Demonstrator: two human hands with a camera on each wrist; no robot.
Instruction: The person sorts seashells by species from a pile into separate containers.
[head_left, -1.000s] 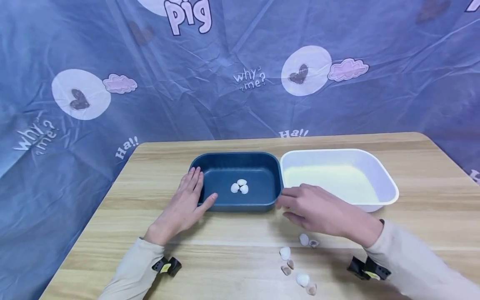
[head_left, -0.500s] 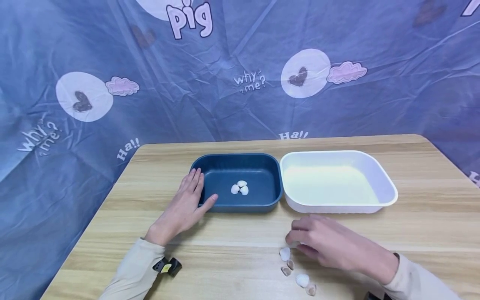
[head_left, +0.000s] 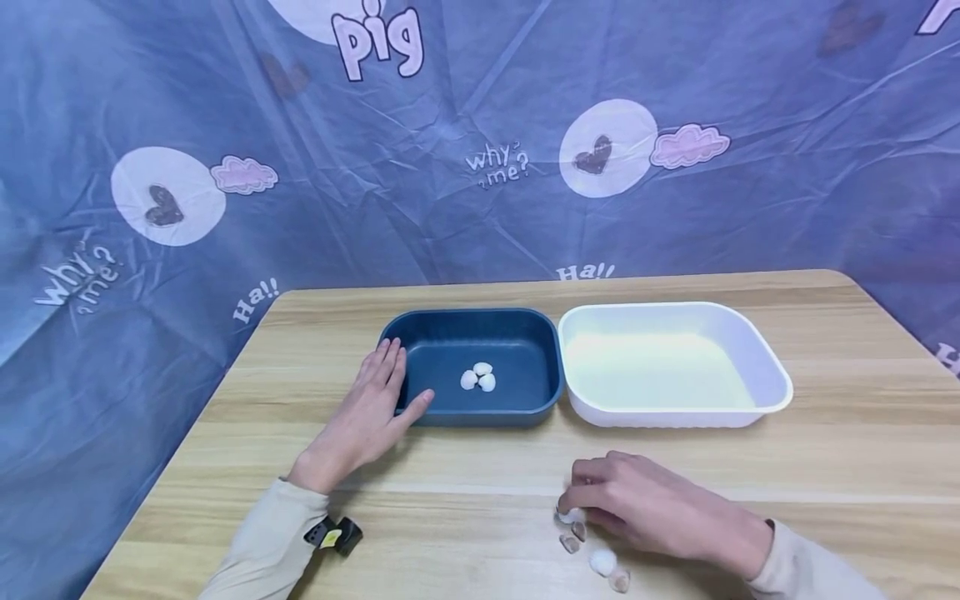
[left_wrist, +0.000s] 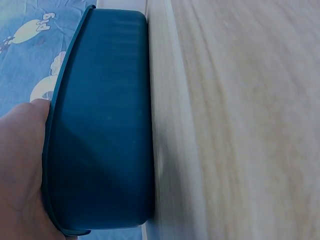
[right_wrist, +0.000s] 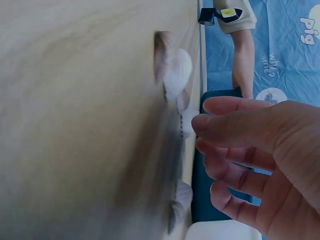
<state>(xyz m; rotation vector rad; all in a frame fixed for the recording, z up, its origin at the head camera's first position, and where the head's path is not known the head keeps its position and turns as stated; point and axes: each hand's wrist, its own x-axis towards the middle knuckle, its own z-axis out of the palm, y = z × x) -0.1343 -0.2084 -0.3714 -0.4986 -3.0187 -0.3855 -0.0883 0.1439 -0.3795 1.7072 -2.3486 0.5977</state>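
My left hand (head_left: pixel 367 408) rests on the left end of the dark blue tray (head_left: pixel 480 417), fingers straight over its rim and thumb at the front edge. Three white shells (head_left: pixel 482 368) lie together in that tray. On the table, my right hand (head_left: pixel 652 504) has loosely bent fingers at a white shell (head_left: pixel 572 517). In the right wrist view, this shell (right_wrist: pixel 187 122) lies just beyond the thumb and index tips, with no clear pinch. Small brownish shells (head_left: pixel 569 543) and another white shell (head_left: pixel 602 562) lie nearby. Two shells (right_wrist: pixel 183 194) under the palm are hidden from the head view.
A white tray (head_left: pixel 675 408) stands against the blue tray's right side, with no shells visible inside. Both stand on a wooden table (head_left: pixel 442 517). Behind its far edge hangs a blue printed cloth (head_left: pixel 420 183).
My right hand has come back from between the trays' front edges, down towards the shells, and now reaches the white one. The left hand stays on the blue tray.
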